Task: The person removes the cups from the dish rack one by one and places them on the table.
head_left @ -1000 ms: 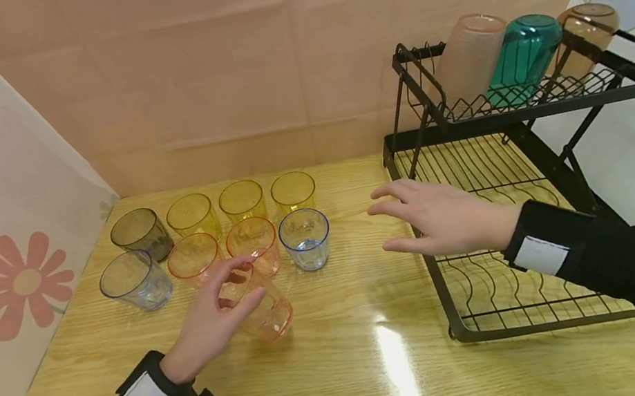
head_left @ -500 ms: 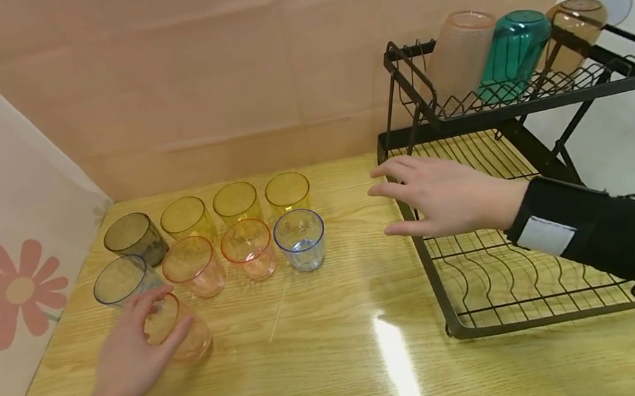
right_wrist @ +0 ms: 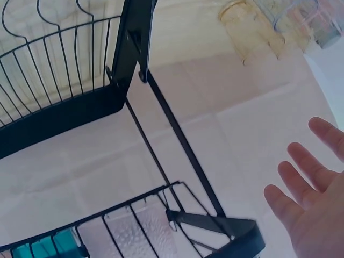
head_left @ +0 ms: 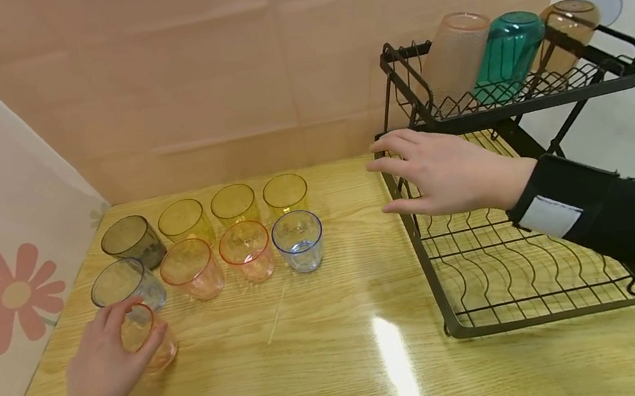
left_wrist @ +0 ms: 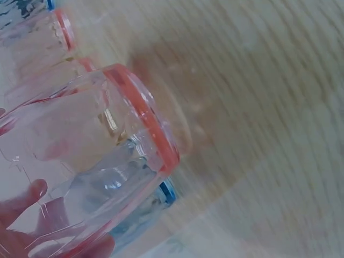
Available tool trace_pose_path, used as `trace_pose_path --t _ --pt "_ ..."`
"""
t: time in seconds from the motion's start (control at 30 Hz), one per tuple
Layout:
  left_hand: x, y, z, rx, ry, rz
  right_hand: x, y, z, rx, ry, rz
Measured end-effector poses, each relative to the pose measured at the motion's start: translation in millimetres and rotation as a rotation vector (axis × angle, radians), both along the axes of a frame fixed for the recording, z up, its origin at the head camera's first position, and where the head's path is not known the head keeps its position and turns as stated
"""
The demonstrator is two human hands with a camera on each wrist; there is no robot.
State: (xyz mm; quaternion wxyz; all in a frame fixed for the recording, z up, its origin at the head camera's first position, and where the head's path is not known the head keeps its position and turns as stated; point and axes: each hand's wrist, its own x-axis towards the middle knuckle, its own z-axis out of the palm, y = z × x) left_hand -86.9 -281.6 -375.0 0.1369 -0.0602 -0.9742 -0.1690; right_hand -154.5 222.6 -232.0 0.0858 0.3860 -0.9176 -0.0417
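Observation:
My left hand (head_left: 100, 371) holds a pink glass tumbler (head_left: 162, 353) near its rim, thumb on one side and fingers on the other, at the front left of the table. In the left wrist view the same tumbler (left_wrist: 70, 150) shows its red-orange band, with fingers visible through the clear wall. Just behind it stands a clear tumbler with a blue-grey rim (head_left: 148, 288), then two pink tumblers (head_left: 198, 277) and a blue-rimmed tumbler (head_left: 301, 253) to the right. My right hand (head_left: 442, 170), fingers spread and holding nothing, hovers over the left side of the black rack (head_left: 450, 302).
A smoky grey tumbler (head_left: 139, 245) and several yellow tumblers (head_left: 233, 205) form the back row. Upside down on the rack's upper tier stand a frosted pink glass (head_left: 455, 59), a teal glass (head_left: 510, 53) and an amber glass (head_left: 568, 37). A pink backdrop (head_left: 195, 71) closes off the back.
My left hand has carried the pink tumbler leftward from in front of the row's middle to the front left. My right hand has risen slightly, staying over the rack's left side.

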Motion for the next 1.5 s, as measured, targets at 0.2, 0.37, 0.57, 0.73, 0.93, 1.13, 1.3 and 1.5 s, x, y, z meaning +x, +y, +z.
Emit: trace_pose_path --t 0.2,0.37,0.57,0.73,0.93,1.13,1.3,1.5 --pt "-1.8 -3 -3.9 -0.001 0.026 0.008 -6.2 6 10.2 -0.026 0.022 -0.016" --pt "-2.5 -6 -5.6 -0.034 0.022 -0.012 -10.4 9 19.6 -0.047 0.029 -0.039" --pt "-4.6 -12 -0.3 -0.22 0.03 -0.105 -12.6 9 27.8 -0.082 0.049 -0.034" --pt "-6.9 -9 4.2 -0.387 0.254 -0.214 -14.7 9 35.6 -0.094 0.083 -0.01" --pt "-15.9 5 16.4 -0.489 0.497 -0.298 -18.5 14 48.6 -0.091 0.076 -0.062" --pt "-30.4 24 41.5 -0.565 0.578 -0.371 -26.0 24 59.0 -0.103 0.066 -0.145" --pt "-44.6 48 59.0 -0.588 0.628 -0.423 -34.2 31 69.5 -0.102 0.075 -0.203" --pt "-60.8 87 71.1 -0.581 0.691 -0.474 -44.3 44 80.2 -0.122 0.032 -0.293"
